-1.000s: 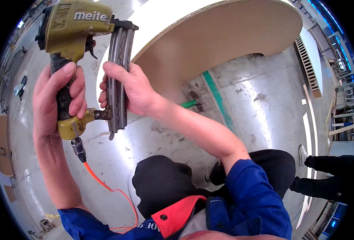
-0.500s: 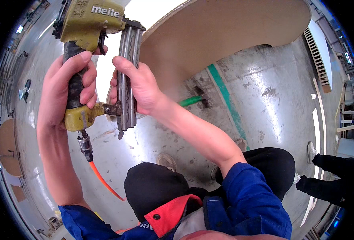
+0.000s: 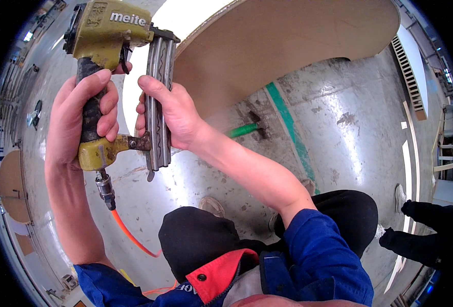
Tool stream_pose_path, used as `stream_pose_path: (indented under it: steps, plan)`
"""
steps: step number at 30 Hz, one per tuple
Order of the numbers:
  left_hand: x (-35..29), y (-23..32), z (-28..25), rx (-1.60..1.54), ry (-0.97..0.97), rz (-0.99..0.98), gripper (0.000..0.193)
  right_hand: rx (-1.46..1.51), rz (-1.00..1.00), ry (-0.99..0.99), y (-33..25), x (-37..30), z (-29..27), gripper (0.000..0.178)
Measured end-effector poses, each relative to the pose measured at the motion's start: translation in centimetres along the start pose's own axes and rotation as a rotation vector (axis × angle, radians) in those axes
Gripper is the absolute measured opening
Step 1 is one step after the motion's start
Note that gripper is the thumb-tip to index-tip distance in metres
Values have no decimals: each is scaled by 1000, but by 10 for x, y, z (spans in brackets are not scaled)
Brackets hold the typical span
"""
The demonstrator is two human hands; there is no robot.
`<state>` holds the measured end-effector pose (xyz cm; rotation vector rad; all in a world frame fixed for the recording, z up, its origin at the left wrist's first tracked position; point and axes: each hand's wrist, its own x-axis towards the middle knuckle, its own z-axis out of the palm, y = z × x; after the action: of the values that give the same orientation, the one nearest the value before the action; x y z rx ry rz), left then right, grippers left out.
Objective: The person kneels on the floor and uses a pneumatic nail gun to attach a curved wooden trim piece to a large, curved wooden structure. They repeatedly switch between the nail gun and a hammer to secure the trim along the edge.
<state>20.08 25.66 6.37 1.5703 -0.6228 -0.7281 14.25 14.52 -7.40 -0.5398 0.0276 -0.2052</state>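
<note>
Both my hands hold a yellow-green pneumatic nail gun (image 3: 111,33) up at the upper left. My left hand (image 3: 65,120) is closed round its black grip, with a fingertip by the trigger. Round the silver metal magazine (image 3: 158,123) my right hand (image 3: 181,115) is closed, thumb in front and fingers partly hidden behind. An orange air hose (image 3: 129,233) runs down from the metal coupling (image 3: 105,190) at the grip's base. Behind the gun, a large curved brown panel (image 3: 288,46) rises beside a bright white surface (image 3: 185,18).
A green-handled hammer (image 3: 244,130) lies on the grey floor (image 3: 334,133) near a green floor stripe (image 3: 290,125). White strips (image 3: 405,174) and a slatted white panel (image 3: 413,71) are at the right. Another person's dark-clad legs (image 3: 415,238) reach in there.
The nail gun has shifted slightly left and a little down in view, together with both hands. Both grips look the same, and the hammer and panel stay in place.
</note>
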Motion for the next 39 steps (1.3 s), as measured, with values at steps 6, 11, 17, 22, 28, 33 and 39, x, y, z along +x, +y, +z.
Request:
stream_pose_path:
  steps: [6, 11, 17, 22, 28, 33, 39]
  plan:
    - [-2, 2, 4, 41, 33, -7, 36, 13, 17, -17, 1, 2, -2, 43]
    - [-8, 0, -4, 48, 70, -44, 36, 12, 27, -47, 9, 7, -1, 43]
    - [-7, -10, -8, 0, 82, -58, 36, 0, 48, 4, 18, 7, -2, 42]
    - [-7, -8, -11, 15, 70, -35, 35, 0, 33, 7, 18, 8, 0, 42]
    - [-2, -12, -15, 1, 46, -53, 35, 1, 59, 16, 17, 6, -3, 44]
    - [-8, -8, -9, 17, 93, -45, 34, -5, 55, 5, 17, 7, -2, 41]
    - [-12, -21, -19, 15, 146, -59, 40, -13, 86, 26, 27, 9, 3, 41]
